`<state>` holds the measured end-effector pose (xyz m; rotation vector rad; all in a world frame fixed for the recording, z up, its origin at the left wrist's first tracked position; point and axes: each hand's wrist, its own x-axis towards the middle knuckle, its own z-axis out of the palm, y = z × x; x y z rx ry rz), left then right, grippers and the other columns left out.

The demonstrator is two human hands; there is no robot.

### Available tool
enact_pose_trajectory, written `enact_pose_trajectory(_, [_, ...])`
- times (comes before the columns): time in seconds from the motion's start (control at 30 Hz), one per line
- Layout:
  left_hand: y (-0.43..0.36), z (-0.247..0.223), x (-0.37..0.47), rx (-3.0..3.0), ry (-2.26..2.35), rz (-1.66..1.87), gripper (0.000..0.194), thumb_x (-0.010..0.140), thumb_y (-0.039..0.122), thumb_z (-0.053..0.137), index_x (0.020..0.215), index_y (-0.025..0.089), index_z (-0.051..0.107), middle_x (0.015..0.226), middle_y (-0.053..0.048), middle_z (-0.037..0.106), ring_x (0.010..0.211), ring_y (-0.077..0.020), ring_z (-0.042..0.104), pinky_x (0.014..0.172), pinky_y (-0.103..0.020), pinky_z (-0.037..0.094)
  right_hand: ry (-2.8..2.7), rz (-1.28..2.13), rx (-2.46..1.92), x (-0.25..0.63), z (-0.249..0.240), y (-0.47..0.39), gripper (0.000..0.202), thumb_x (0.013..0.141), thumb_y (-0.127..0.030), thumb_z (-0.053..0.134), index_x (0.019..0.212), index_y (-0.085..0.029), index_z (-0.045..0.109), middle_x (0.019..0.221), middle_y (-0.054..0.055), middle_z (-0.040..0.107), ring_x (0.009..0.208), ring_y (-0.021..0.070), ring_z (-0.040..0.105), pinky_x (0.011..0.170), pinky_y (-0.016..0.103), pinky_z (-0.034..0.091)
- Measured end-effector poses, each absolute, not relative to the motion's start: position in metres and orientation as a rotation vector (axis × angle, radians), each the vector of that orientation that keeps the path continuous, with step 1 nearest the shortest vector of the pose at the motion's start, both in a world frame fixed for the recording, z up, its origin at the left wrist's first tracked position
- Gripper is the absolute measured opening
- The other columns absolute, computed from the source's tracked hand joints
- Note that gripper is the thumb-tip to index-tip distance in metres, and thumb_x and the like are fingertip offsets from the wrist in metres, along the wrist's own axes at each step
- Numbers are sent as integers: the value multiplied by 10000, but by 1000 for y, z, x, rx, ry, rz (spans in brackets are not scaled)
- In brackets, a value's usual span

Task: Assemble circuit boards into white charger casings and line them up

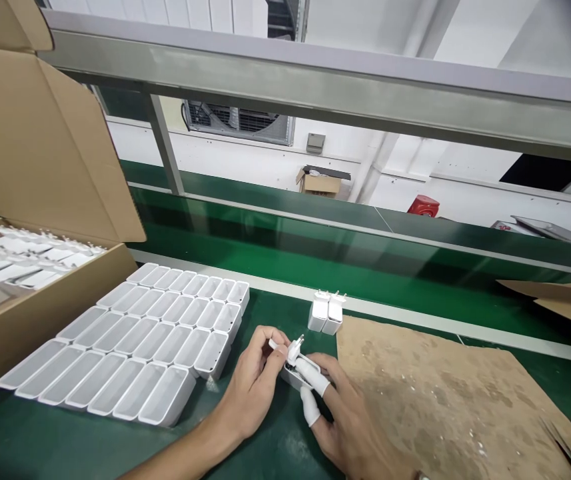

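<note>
As I watch the head view, my left hand's (pixel 251 388) fingers pinch a plug (pixel 294 352) at one end of a white case (pixel 293 379); my right hand's (pixel 348 408) fingers are clamped on the case, over the surface (pixel 285 437). It looks like a fitting step, calling for steady alignment. Open cases (pixel 138 339) stand left, two adapters (pixel 326 315) far, cardboard (pixel 430 400) right; nothing seems to obstruct.
</note>
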<state>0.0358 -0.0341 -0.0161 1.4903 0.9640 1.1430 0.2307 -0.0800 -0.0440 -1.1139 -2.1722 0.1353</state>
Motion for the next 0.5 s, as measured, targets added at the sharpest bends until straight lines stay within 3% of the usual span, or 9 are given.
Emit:
enact_pose_trajectory(0.1, [-36,-17,36,1499,986,1154,255,1082,442,441,955,238,530,969,3,600,928,-184,571,817,-321,457,-2201,169,-1099,231,-42,-80,616,964,-35,426,1544,-242,422,1327,135,579,1100,262,643,881,430,644])
enact_pose_trajectory(0.2, [-36,-20,37,1476,996,1151,247,1082,485,443,1130,258,526,984,2,600,941,-189,582,843,-334,478,-2184,154,-1090,231,-41,-80,592,966,-32,433,1520,-239,452,1280,130,600,1027,254,652,814,418,648])
enact_pose_trajectory(0.4, [-35,-27,36,1494,866,1192,431,1069,507,500,1431,302,387,1250,-41,586,1149,-212,589,1017,-374,480,-2131,121,-1053,233,-42,-81,499,975,-43,469,1434,-237,504,1296,125,595,1052,254,645,838,412,637])
enact_pose_trajectory(0.5, [-36,-27,37,1522,891,1103,439,1063,492,512,1442,305,395,1205,-27,595,1065,-199,616,984,-369,486,-2161,172,-1143,233,-42,-82,495,978,-82,442,1435,-266,487,1214,101,617,909,241,660,726,411,645])
